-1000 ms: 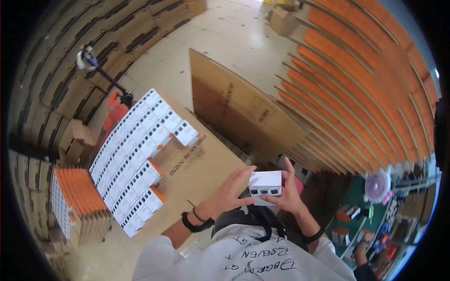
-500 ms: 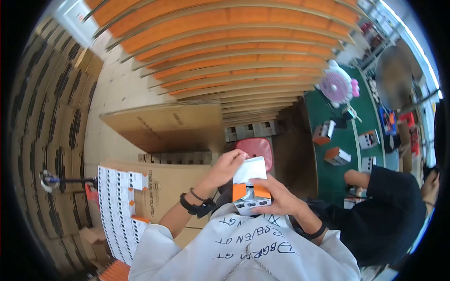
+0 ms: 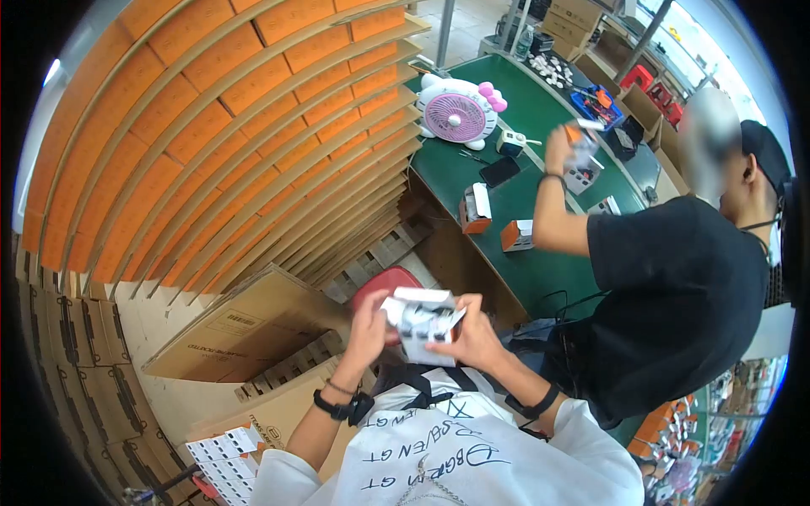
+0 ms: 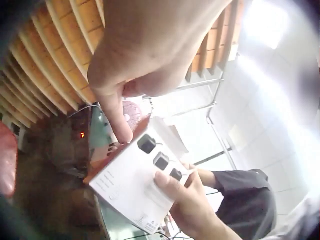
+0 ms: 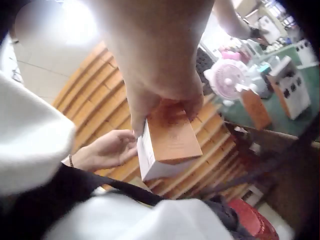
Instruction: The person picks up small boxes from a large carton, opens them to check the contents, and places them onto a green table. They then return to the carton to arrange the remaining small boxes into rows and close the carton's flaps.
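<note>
The small white and orange box [image 3: 430,347] is held in front of the chest, its flaps raised and something dark inside the top. My right hand [image 3: 477,336] grips its right side; in the left wrist view the right hand [image 4: 192,202] has its thumb on the printed white face of the box [image 4: 132,187]. My left hand [image 3: 366,331] is at the left flap; in that wrist view an extended finger of the left hand [image 4: 145,55] touches the box's upper edge. The right wrist view shows the orange side of the box [image 5: 172,137] below my right hand [image 5: 162,75].
Stacked orange boxes [image 3: 253,110] between cardboard sheets rise at left. A green table [image 3: 439,173] at upper right bears a pink fan [image 3: 456,116], a phone [image 3: 499,172] and boxes. A person in black [image 3: 675,287] works there. A red stool [image 3: 390,283] stands beyond my hands.
The view has swung toward the green table and the other person. The box, closed on top at first, has its flaps up, and it has turned. My left hand has moved from the top flap to the left side.
</note>
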`<action>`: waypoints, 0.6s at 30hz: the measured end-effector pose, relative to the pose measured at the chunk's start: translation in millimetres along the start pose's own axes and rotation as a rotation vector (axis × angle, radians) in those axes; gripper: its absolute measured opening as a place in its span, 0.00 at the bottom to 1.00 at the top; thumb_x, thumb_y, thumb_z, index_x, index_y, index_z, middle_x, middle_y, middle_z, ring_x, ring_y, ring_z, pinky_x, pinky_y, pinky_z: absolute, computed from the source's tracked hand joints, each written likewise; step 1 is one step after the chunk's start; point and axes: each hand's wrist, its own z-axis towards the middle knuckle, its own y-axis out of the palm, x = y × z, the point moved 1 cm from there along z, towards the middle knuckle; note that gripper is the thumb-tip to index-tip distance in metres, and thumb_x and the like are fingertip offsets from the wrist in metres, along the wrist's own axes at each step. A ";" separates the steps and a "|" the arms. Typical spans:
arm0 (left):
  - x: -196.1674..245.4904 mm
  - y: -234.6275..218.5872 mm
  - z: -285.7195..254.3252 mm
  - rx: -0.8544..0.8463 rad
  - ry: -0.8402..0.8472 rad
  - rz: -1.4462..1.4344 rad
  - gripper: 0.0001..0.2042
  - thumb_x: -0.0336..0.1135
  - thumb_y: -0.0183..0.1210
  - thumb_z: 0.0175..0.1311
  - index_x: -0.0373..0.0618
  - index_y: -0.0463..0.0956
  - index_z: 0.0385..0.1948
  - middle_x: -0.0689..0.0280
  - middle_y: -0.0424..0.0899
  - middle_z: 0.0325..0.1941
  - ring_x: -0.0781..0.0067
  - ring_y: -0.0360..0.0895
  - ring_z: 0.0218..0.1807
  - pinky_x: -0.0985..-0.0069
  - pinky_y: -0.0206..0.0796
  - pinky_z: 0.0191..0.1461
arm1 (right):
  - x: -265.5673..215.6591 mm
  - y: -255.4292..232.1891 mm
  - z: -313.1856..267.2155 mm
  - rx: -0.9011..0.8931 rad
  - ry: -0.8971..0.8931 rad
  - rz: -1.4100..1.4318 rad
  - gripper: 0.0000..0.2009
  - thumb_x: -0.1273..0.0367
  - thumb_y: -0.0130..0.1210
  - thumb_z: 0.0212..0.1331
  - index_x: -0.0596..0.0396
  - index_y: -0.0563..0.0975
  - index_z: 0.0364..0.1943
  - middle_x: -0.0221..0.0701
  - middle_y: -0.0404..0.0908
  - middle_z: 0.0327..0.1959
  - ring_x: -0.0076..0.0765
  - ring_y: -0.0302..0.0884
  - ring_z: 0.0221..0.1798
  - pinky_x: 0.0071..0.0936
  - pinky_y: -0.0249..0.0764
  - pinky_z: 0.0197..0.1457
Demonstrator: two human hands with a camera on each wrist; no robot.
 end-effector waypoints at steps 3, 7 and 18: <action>-15.7 18.8 45.0 0.040 -0.078 -0.240 0.20 0.31 0.40 0.78 0.44 0.54 0.70 0.46 0.79 0.59 0.60 0.83 0.51 0.67 0.81 0.49 | 52.5 -3.3 8.0 0.313 0.277 0.013 0.42 0.58 0.81 0.37 0.56 0.59 0.48 0.46 0.78 0.37 0.51 0.83 0.38 0.41 0.79 0.45; -22.8 13.2 24.9 -0.057 -0.042 -0.185 0.19 0.33 0.42 0.79 0.44 0.56 0.69 0.50 0.80 0.58 0.61 0.82 0.53 0.67 0.76 0.57 | 161.6 -25.7 -1.0 0.934 0.560 -0.135 0.36 0.66 0.77 0.45 0.57 0.60 0.50 0.50 0.75 0.47 0.59 0.78 0.51 0.47 0.73 0.58; -269.9 -211.5 -272.3 1.457 -0.052 -0.140 0.23 0.34 0.57 0.69 0.37 0.64 0.62 0.54 0.81 0.50 0.60 0.79 0.48 0.66 0.74 0.52 | 410.5 -69.5 53.2 0.728 0.777 -0.685 0.65 0.31 0.61 0.47 0.97 0.51 0.54 0.74 0.72 0.50 0.73 0.80 0.49 0.53 0.82 0.49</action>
